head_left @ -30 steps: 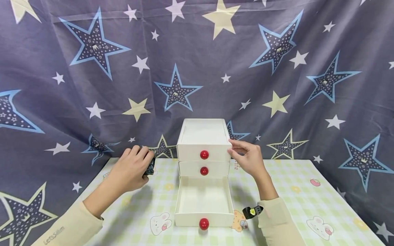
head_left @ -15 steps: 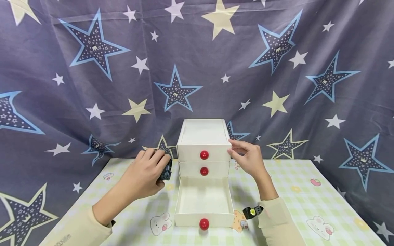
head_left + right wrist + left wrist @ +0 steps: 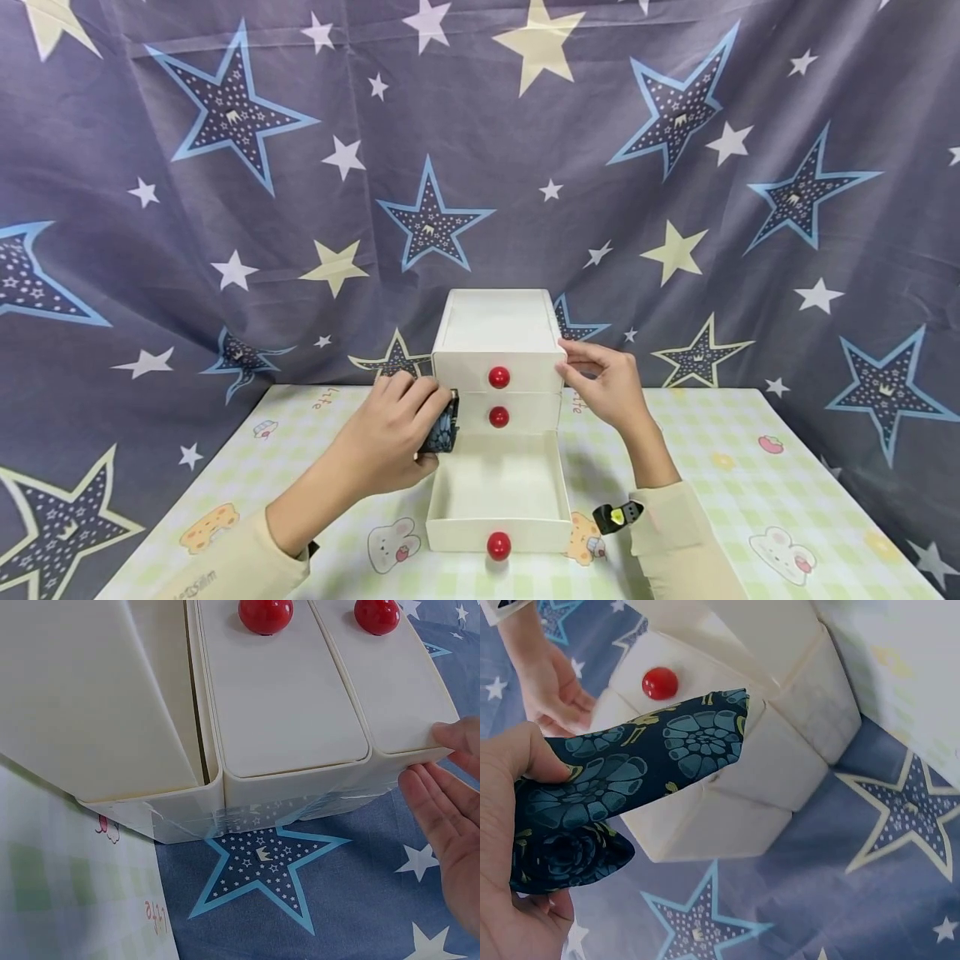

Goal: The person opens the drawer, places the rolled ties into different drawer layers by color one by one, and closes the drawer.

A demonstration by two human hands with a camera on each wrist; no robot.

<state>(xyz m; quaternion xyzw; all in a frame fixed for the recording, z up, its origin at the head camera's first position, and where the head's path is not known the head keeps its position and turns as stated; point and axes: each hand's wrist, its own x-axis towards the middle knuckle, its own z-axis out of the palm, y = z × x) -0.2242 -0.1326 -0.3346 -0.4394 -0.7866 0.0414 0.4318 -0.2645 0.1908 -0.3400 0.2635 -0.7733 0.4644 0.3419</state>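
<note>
My left hand (image 3: 393, 433) grips a folded dark blue necktie (image 3: 442, 429) with a floral pattern, at the left side of a white drawer unit (image 3: 495, 321). In the left wrist view the necktie (image 3: 637, 765) shows its folds and one pointed end, the thumb pressed on top. The unit's bottom drawer (image 3: 497, 533) is pulled out, and nothing shows inside it; the two drawers above are closed. My right hand (image 3: 611, 387) holds the top right front corner of the unit. In the right wrist view its thumb (image 3: 454, 736) lies on the front, the fingers against the side.
Red round knobs, such as the bottom knob (image 3: 498, 547), stick out from the drawer fronts. The unit stands on a green checked tablecloth (image 3: 720, 517) with cartoon prints. Behind the table hangs a star-patterned curtain (image 3: 480, 125).
My left hand has moved right with the necktie, from beside the drawer unit to the left edge of the pulled-out bottom drawer. The right hand and the unit have stayed in place.
</note>
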